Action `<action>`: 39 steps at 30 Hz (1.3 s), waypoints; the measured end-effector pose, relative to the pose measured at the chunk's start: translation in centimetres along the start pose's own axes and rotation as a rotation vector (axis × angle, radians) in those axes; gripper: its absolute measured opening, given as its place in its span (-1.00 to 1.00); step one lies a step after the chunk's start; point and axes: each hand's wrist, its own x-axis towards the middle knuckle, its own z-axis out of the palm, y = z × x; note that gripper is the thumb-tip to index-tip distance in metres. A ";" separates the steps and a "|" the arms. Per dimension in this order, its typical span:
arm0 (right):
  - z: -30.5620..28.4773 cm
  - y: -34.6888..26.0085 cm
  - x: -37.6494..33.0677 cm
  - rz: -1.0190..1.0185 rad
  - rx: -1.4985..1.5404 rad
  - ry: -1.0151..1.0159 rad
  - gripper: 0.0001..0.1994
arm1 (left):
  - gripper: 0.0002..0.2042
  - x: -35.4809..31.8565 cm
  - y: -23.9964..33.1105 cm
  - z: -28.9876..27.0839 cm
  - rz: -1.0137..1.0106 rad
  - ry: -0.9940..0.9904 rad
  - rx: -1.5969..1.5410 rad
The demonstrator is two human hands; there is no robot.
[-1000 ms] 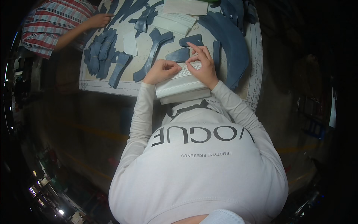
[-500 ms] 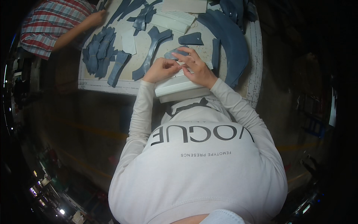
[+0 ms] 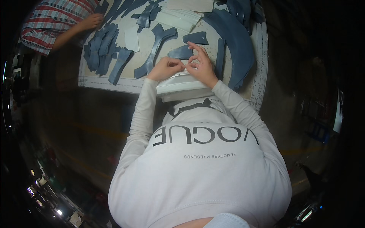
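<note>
Paper [image 3: 178, 88] lies beneath left hand [image 3: 167, 69] and right hand [image 3: 201, 68], fingertips pinched, their hold unclear.

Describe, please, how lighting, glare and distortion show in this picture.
Head view: the flat, off-white table stands out against near-black surroundings; head view: its right edge bows outward and sheen pales the blue-grey, Y-shaped flat pieces; head view: detail between the bare left hand and bare right hand is too small to make out.
</note>
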 end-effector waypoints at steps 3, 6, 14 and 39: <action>0.2 0.9 0.1 0.071 0.103 0.023 -0.18 | -0.83 0.2 -0.2 -0.1 -0.010 -0.004 0.000; 0.3 1.3 0.2 0.157 0.175 0.048 -0.17 | -0.82 0.5 -0.4 -0.3 -0.008 -0.015 0.018; 0.6 1.2 0.2 0.199 0.287 0.073 -0.17 | -0.82 0.7 -1.0 -0.6 -0.018 -0.026 -0.032; -5.1 3.1 7.2 -0.033 -0.739 -0.141 -0.92 | -0.69 5.4 -2.1 -0.6 0.375 0.298 0.552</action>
